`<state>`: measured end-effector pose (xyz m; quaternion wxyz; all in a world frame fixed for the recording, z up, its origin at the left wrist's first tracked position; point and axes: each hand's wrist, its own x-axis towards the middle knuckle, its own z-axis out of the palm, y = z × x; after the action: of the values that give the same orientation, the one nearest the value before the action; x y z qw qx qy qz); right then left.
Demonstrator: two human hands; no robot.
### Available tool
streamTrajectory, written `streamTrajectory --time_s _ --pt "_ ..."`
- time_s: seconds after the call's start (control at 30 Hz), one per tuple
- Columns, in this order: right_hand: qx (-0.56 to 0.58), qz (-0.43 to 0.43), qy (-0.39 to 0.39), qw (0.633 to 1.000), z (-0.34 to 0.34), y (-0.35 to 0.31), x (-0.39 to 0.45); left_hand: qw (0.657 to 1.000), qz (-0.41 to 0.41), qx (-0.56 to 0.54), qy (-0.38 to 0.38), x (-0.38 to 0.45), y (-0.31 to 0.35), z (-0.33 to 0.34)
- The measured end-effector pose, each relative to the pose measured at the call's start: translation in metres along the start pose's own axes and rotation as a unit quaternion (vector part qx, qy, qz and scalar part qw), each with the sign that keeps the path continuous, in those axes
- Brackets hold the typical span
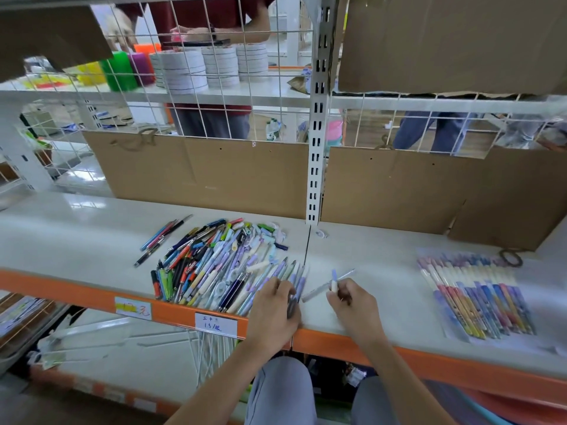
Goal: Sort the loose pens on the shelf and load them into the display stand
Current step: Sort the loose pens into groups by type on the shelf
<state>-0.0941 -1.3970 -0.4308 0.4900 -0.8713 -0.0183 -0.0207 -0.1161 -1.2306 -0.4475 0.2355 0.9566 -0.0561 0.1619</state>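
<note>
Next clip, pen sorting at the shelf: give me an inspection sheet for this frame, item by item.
Surface: pale shelf with orange front edge.
Job's things: big pile of loose pens; few separate pens left of it; flat pack of patterned pens at right. Display stand: not seen.
Clutter: small rubber-band-like loop.
Grippers: left hand grips a dark pen; right hand pinches a pale purple-capped pen.
Cables: nothing seen.
Surroundings: wire grid, cardboard panels, people behind.
</note>
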Motion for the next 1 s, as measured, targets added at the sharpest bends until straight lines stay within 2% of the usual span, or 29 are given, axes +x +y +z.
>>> streamTrajectory --time_s 0.13,0.33,0.47,0.73,1.0 --pt "-0.091 -0.057 -0.032 0.994 0.003 -0.001 0.0 1.0 -0.009 -0.023 0.011 -0.003 -0.002 -0.002" --pt "-0.17 -0.05 -0.073 0.981 0.006 -0.002 0.001 0.998 -0.052 -0.024 0.033 -0.01 -0.025 -0.024" --pt "-0.167 -0.063 -0.08 0.981 0.015 -0.01 0.005 0.994 -0.091 0.013 0.062 -0.019 -0.043 -0.04" --pt "-0.179 -0.081 -0.107 0.975 0.044 -0.028 0.008 0.99 -0.128 0.037 0.046 -0.024 -0.051 -0.043" --pt "-0.177 -0.08 -0.098 0.976 0.045 -0.023 0.009 0.992 -0.116 0.022 0.052 -0.017 -0.049 -0.033"
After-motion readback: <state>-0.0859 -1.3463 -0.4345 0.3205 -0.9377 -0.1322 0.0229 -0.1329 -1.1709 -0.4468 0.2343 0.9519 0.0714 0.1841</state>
